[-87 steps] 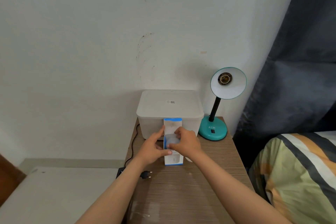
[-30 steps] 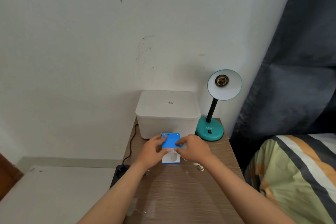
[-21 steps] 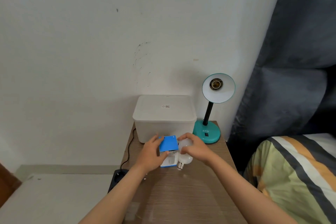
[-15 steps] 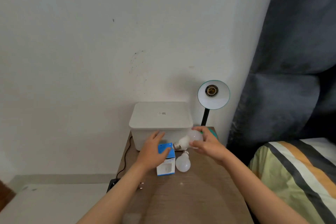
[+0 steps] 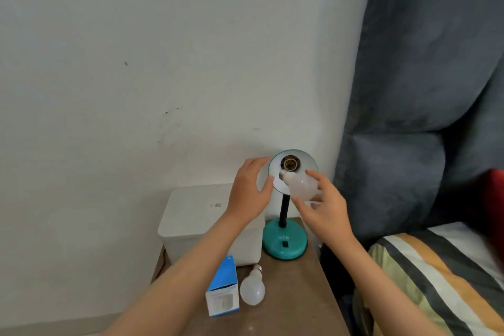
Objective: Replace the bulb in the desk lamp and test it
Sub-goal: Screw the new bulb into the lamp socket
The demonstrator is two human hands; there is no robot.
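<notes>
The right hand (image 5: pixel 324 213) holds a white bulb (image 5: pixel 301 185) in its curled fingers and thumb, with the metal screw base pointing up and to the left. That base lies just below the open socket (image 5: pixel 289 163) in the middle of the lamp shade (image 5: pixel 308 165); it is close to the socket but not in it. The left hand (image 5: pixel 249 191) is spread, fingers fairly straight, and lies against the left rim of the shade, with the thumb on the rim's lower edge; it grips nothing.

The desk lamp has a teal round base (image 5: pixel 285 243) and a black stem (image 5: pixel 285 210), and it stands at the back right of the wooden desk (image 5: pixel 294 297), just beside a white lidded box (image 5: pixel 196 215).

Nearer the person, a second white bulb (image 5: pixel 252 290) lies on its side on the desk, its screw base towards the white box. A blue and white carton (image 5: pixel 222 289) stands just to its left, partly hidden by the left forearm. A striped blanket (image 5: pixel 436 275) covers the bed on the right, and a dark curtain (image 5: pixel 425 76) hangs behind it.
</notes>
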